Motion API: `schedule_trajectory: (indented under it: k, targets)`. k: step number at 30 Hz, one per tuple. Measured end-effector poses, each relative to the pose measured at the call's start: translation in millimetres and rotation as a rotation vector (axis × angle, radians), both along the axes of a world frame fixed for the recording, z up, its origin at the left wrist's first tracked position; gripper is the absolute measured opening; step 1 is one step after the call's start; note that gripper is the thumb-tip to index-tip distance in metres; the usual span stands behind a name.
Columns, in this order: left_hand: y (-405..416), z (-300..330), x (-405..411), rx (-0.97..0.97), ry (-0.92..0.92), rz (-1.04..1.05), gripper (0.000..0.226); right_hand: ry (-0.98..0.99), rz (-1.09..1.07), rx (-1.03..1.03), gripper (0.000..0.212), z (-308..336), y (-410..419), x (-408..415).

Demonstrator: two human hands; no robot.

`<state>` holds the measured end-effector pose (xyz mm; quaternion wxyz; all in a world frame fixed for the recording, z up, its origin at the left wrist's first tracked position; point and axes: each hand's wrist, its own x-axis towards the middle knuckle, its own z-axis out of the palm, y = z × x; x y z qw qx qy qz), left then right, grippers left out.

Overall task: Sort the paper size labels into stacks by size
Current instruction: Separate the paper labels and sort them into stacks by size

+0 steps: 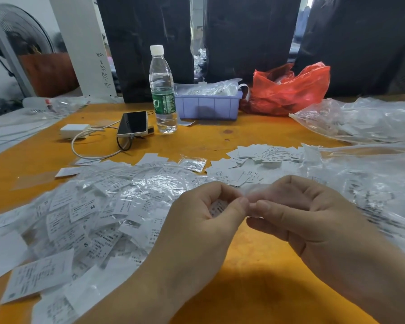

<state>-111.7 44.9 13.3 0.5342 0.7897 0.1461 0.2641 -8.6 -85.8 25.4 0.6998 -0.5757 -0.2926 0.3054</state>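
both hands (248, 206) pinching one label (218, 207), possibly bagged; loose labels (80, 218) left

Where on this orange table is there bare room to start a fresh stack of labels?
Bare orange table lies beneath both wrists; another strip runs between the purple plastic tray and the far row of white paper labels. The left is crowded with loose labels, the right with clear plastic bags.
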Motion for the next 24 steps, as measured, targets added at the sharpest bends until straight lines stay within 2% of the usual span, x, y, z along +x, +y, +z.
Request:
schedule_trajectory:
  k: [2, 7, 10, 13, 15, 18, 21, 24]
  targets:
    - [-1, 1, 0, 0.003, -0.011, 0.003, 0.018, -0.014, 0.055, -0.042, 0.042, 2, -2, 3]
    - [3, 5, -3, 0.029, -0.005, 0.004, 0.015, -0.116, 0.0, -0.131, 0.037, 6, -5, 14]
    - [4, 7, -6, 0.162, 0.044, -0.014, 0.014, -0.38, -0.004, -0.194, 0.047, 8, -9, 15]
    - [4, 6, -7, 0.213, 0.08, -0.029, 0.013, -0.631, 0.061, -0.309, 0.028, 6, -11, 11]
    - [4, 6, -8, 0.225, 0.074, -0.03, 0.012, -0.698, 0.087, -0.371, 0.017, 2, -10, 10]
    - [5, 7, -7, 0.163, 0.032, -0.009, 0.013, -0.555, 0.15, -0.379, 0.006, 3, -7, 8]
    - [10, 5, -3, -0.029, -0.044, 0.026, 0.015, -0.363, 0.177, -0.295, 0.015, 6, -7, 9]
    - [12, 7, -2, -0.145, -0.114, 0.067, 0.031, -0.212, 0.201, -0.208, 0.018, 7, -6, 7]
